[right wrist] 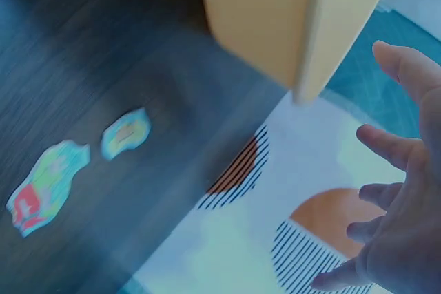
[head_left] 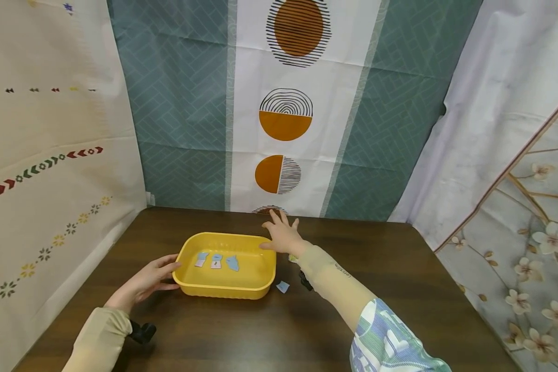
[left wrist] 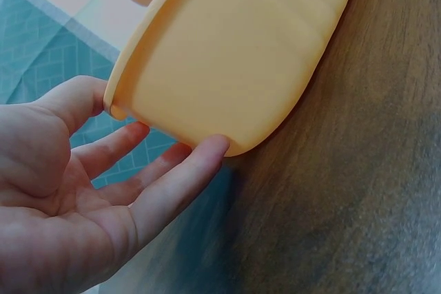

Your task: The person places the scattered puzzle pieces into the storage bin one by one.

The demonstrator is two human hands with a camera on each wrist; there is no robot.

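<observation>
A yellow plastic tray (head_left: 223, 290) stands on the brown table. My left hand (head_left: 151, 279) holds its left end. In the left wrist view, the thumb is at the tray's rim and the other fingertips lie against the outer wall. Inside the tray are small paper pieces: two blue-and-pink ones (head_left: 200, 262) and a blue one (head_left: 232, 263). My right hand (head_left: 284, 236) hovers with spread fingers by the tray's back right corner, holding nothing. Beside the tray, two colourful paper cutouts (right wrist: 49, 185) lie on the table, partly hidden by the right forearm in the head view.
Another blue paper piece (head_left: 282, 287) lies on the table (head_left: 242, 336), just right of the tray. Behind the table hangs a green-and-white patterned curtain (head_left: 186, 103). Printed cloths (head_left: 51, 155) hang along both sides. A dark band with a device (head_left: 142, 332) sits on the left wrist.
</observation>
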